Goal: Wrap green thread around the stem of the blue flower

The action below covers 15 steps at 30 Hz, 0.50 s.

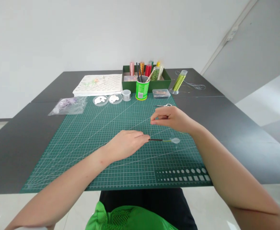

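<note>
My left hand (pixel 128 144) is closed over the mat, its fingertips round one end of a thin dark stick (pixel 156 139). From the stick's far end runs a short yellow-green section, tipped by a pale, translucent petal-like piece (pixel 175 140). Above and to the right, my right hand (pixel 170 118) is pinched, thumb against forefinger. A fine thread (pixel 151 130) stretches faintly from that pinch down to the left fingertips. More yellow-green thread (pixel 183 133) shows below my right wrist. A pair of scissors (pixel 167 105) lies just beyond the right hand.
A green cutting mat (pixel 82 140) covers the middle of the dark table. Behind it stand a green tub (pixel 142 91) of sticks, a box (pixel 161 84) of thread spools, a yellow-green spool (pixel 179 81), dishes of white pieces (pixel 100 100), a white board (pixel 106 83) and a plastic bag (pixel 69 105).
</note>
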Tool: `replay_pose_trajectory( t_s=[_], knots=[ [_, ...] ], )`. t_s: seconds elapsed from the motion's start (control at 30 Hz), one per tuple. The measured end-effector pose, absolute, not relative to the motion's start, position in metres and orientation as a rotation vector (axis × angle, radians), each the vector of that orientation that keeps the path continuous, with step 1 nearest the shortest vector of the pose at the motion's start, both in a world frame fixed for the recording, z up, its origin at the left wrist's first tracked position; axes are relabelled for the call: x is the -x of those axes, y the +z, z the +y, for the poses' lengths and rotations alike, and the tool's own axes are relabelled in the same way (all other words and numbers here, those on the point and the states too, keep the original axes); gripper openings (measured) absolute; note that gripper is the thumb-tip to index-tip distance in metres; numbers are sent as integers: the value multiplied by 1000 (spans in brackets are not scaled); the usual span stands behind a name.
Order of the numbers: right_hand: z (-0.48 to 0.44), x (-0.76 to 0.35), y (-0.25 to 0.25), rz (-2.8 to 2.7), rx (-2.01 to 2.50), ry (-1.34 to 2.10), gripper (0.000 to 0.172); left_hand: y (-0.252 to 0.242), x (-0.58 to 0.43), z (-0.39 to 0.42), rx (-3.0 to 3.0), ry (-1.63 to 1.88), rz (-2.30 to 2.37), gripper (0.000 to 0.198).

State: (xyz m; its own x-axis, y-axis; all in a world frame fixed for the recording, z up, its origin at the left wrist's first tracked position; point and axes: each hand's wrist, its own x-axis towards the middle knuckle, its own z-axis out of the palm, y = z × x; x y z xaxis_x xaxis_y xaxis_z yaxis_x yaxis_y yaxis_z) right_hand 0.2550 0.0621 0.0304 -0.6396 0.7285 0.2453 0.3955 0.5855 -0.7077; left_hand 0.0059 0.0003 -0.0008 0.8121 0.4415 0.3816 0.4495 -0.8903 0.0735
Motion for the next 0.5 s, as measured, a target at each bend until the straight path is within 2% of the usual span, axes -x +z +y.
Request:
replay_pose_trajectory(
  t_s=[0.1,0.23,0.37,0.5],
  knots=[
    [72,-256,21,-2237,916,1161,29,4,-6,-2,2996,-768,-669,31],
    [76,-247,5,-2106,860,1352,34,11,-4,-3,2943,-946,-782,35],
    [73,-237,-2,-2029,834,1326,38,14,0,0,2796,-1158,-930,33],
    [63,-232,5,-2103,815,1157,29,11,4,6,2614,-1300,-1120,28]
  ],
)
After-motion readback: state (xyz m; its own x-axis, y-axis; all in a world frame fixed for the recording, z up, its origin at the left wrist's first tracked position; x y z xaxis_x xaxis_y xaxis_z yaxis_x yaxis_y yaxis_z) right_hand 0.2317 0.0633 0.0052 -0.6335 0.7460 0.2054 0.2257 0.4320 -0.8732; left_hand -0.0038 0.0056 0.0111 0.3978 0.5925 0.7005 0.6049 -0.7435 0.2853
